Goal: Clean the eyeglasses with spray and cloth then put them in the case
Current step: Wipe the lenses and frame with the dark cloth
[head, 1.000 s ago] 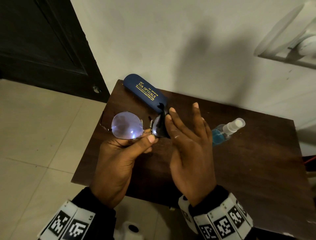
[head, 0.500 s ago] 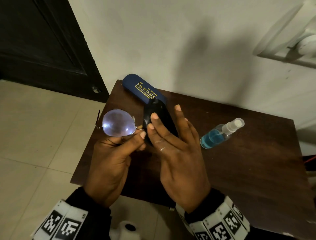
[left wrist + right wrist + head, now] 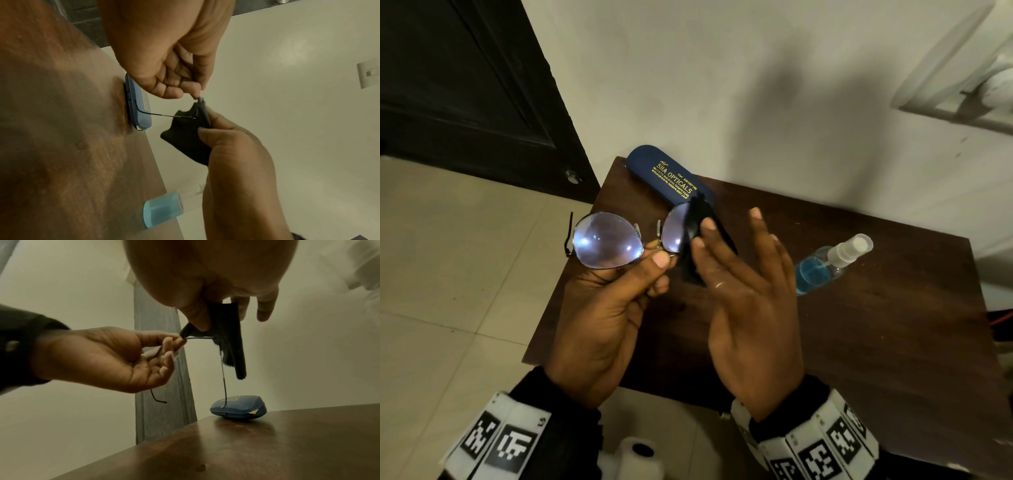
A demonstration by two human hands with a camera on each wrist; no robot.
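Note:
My left hand (image 3: 650, 263) pinches the thin-framed eyeglasses (image 3: 606, 245) at the bridge, above the table's left part. One lens faces up and shines; the other is half covered. My right hand (image 3: 709, 236) pinches a black cloth (image 3: 697, 226) folded over that lens, thumb below and fingers above. In the left wrist view the cloth (image 3: 185, 138) wraps the lens edge and a temple arm sticks out toward the case. The closed blue case (image 3: 671, 178) lies at the table's back left. The spray bottle (image 3: 828, 265) with blue liquid lies on its side to the right.
The dark wooden table (image 3: 876, 342) stands against a pale wall. A dark door (image 3: 465, 85) and tiled floor (image 3: 448, 291) are to the left. A white roll (image 3: 640, 455) sits below the table's front edge.
The cloth has slid rightward across the right lens, so part of that lens shows again. The glasses have shifted slightly within the left hand's hold.

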